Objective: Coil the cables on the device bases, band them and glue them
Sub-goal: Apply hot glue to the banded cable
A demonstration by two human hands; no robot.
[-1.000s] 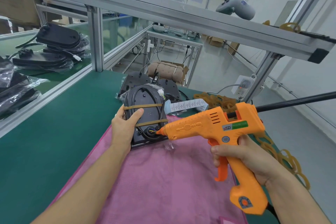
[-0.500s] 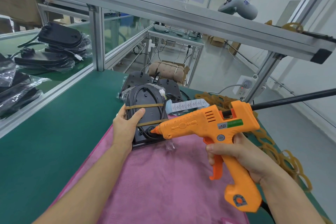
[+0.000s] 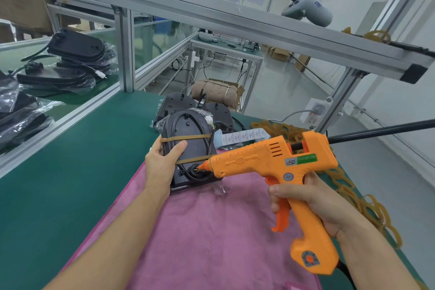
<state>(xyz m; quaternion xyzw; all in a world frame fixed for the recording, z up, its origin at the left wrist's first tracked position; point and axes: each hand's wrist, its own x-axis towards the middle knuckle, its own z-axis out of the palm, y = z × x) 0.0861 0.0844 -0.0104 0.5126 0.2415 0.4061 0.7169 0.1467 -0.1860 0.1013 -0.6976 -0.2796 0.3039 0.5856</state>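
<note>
The fingers of the left hand (image 3: 162, 167) are hidden behind the device base (image 3: 188, 148), only the thumb being seen. The glue gun (image 3: 277, 172) nozzle tip is lost among the cable (image 3: 207, 141) ends, so contact cannot be judged. The print on the label strip (image 3: 244, 136) is too small to be read, and the pink cloth (image 3: 211, 238) is cut off by the lower edge.

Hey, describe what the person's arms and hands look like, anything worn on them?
Both forearms are bare as far as the picture shows, with no sleeves in view. The left hand and right hand wear no gloves, and no rings, watch or wristband are visible.
</note>
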